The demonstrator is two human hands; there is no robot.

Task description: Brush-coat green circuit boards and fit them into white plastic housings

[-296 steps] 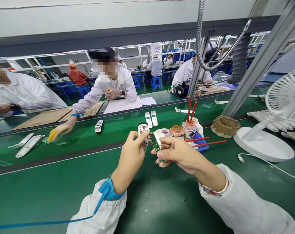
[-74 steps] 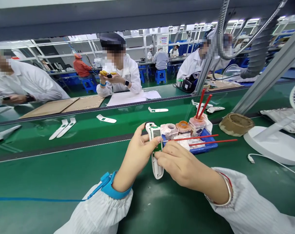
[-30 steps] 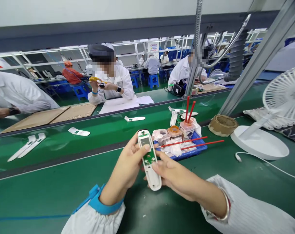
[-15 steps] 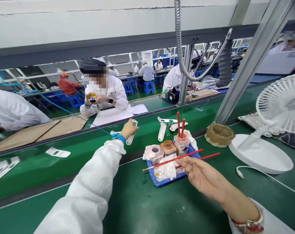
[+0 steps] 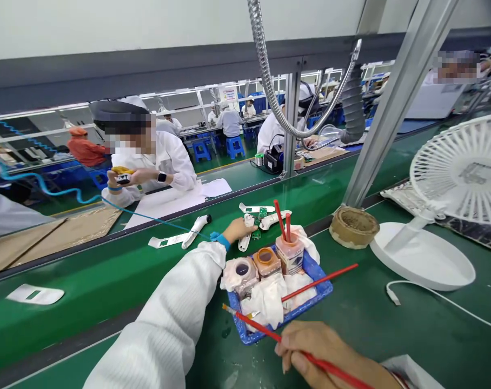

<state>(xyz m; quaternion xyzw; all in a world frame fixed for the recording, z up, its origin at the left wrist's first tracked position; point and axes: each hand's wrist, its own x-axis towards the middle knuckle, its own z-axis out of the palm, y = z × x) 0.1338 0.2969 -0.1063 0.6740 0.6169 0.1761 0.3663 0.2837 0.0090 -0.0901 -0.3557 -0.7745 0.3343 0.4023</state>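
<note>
My left hand point(image 5: 238, 230) reaches over the green ledge, its fingers closed at a white plastic housing point(image 5: 244, 241) beside small green circuit boards point(image 5: 264, 213); the fingertips are partly hidden. In my right hand point(image 5: 316, 346) is a red brush point(image 5: 265, 330), its bristle tip over the left front edge of the blue tray point(image 5: 250, 339). Another red brush point(image 5: 320, 281) lies across that tray, on white tissue point(image 5: 265, 300). Three jars stand at the tray's back: a tissue-wrapped one point(image 5: 240, 273), an orange-rimmed one point(image 5: 266, 261) and one point(image 5: 290, 253) holding red sticks.
Two white parts point(image 5: 170, 240) lie left of my left hand, a flat cover point(image 5: 37, 294) farther left. At right are a tape roll point(image 5: 354, 227), a white fan point(image 5: 424, 254) and a cable. A person in white point(image 5: 168, 156) sits across the ledge, holding something.
My left hand has moved right, from the long white parts to the pieces behind the tray. My right hand has come nearer and now grips the brush with its fingers curled round it.
</note>
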